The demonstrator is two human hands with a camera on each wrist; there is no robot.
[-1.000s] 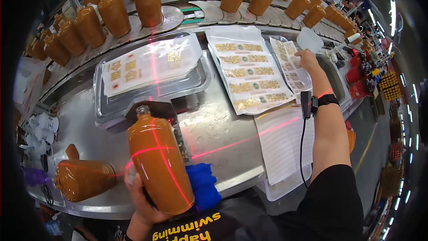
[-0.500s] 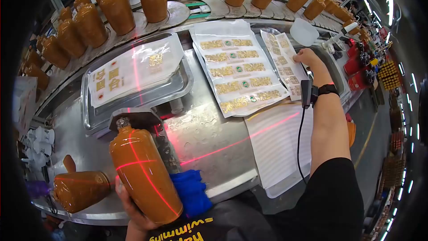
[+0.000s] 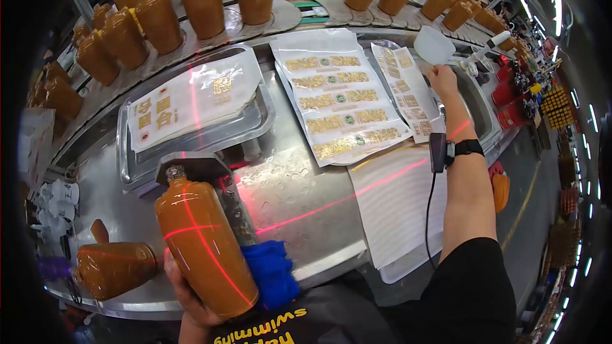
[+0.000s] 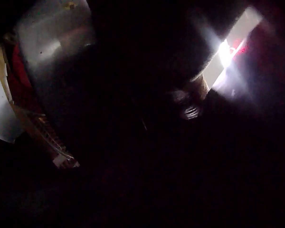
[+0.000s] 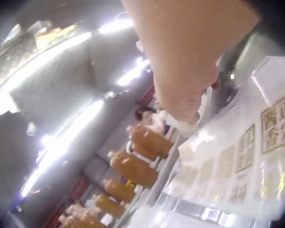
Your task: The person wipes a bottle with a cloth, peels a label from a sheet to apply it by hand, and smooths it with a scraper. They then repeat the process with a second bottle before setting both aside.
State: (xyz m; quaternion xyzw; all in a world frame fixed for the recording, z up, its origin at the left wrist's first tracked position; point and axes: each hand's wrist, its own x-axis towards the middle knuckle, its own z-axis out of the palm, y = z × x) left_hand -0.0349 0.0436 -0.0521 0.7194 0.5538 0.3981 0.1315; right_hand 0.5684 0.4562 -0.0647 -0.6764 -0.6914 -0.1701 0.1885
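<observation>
— What do you see, from the biggest thing down?

— I see the steel worktable (image 3: 306,197) first, with a curved conveyor (image 3: 280,16) of brown bottles behind it. On the table lies a metal tray (image 3: 255,121) with label sheets, then a large sheet of gold labels (image 3: 341,99) and a narrow label strip (image 3: 408,92) at the right.

— And the hands?

— My left hand (image 3: 185,290) is curled around the brown bottle (image 3: 201,245), which leans on a stand at the near edge, under red laser lines. My right hand (image 3: 441,78) is at the top of the narrow strip; I cannot tell if the fingers pinch something.

— Which step is this?

— I think picking a label. The next move needs a clean peel and careful alignment to the laser cross.
</observation>
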